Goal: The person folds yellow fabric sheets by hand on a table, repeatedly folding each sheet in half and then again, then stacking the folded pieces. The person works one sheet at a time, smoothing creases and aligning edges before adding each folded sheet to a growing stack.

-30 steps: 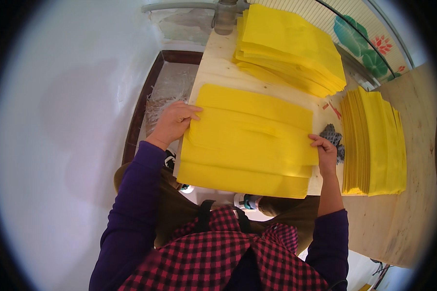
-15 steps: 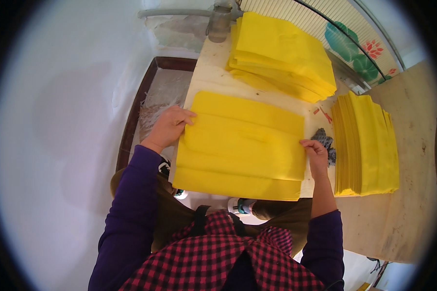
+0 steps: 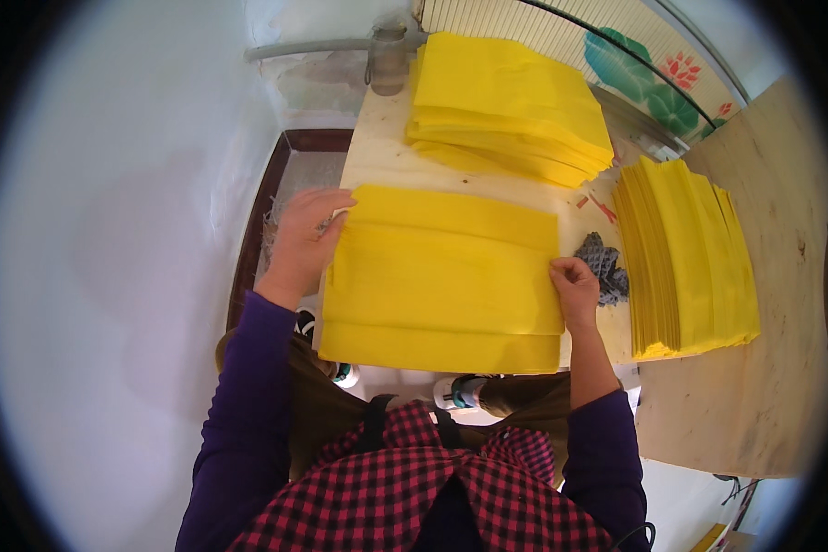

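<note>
A wide yellow cloth piece, soft and sheet-like, lies on the wooden table with crosswise creases or folds. Its near edge reaches the table's front. At its upper left corner, my left hand has fingertips and thumb closing in on the edge, with a gap between them farther back. My right hand pinches the right edge about halfway down, the other fingers curled. Just right of that hand is a crumpled grey patterned cloth. What lies beneath the yellow piece is hidden.
Behind lies a stack of yellow cloths; another yellow stack stands at the right. A grey translucent bottle is at the table's far left corner. Red scraps lie between the stacks. The wall rises at my left.
My left hand has shifted toward the cloth's upper corner, its fingers straighter than before. My right hand still pinches the right edge. The whole view has moved slightly.
</note>
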### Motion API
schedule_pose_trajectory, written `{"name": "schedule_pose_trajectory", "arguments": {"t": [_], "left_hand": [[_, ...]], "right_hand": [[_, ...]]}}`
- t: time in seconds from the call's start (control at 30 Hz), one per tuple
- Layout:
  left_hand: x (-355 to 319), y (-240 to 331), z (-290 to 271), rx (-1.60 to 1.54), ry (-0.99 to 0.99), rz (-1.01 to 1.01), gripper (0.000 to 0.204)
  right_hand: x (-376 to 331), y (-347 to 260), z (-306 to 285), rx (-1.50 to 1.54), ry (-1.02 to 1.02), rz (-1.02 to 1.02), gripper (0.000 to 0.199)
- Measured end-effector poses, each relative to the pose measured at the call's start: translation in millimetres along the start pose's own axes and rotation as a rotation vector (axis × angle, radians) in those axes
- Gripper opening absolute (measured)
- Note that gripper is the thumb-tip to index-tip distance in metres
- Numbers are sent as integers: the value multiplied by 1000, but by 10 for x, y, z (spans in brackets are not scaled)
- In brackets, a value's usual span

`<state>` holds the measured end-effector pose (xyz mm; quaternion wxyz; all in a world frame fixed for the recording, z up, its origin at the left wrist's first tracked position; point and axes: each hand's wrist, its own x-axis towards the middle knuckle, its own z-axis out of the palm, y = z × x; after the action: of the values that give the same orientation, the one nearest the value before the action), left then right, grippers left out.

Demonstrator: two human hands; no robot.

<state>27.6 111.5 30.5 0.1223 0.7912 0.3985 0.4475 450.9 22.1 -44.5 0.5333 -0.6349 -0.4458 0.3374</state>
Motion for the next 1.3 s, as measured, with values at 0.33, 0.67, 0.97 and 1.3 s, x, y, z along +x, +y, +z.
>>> {"name": "schedule_pose_trajectory", "arguments": {"t": [0.33, 0.67, 0.97, 1.3], "left_hand": [[71, 736, 1072, 288, -519, 10, 51], [-276, 761, 1287, 332, -547, -80, 60], [-277, 794, 1266, 358, -562, -90, 61], [-330, 813, 1215, 294, -556, -86, 59]], "right_hand": [[-19, 33, 17, 1, 25, -51, 12], [-147, 10, -64, 159, 117, -70, 40], [-202, -205, 2, -48, -19, -43, 60], [-194, -276, -36, -194, -63, -69, 57]]}}
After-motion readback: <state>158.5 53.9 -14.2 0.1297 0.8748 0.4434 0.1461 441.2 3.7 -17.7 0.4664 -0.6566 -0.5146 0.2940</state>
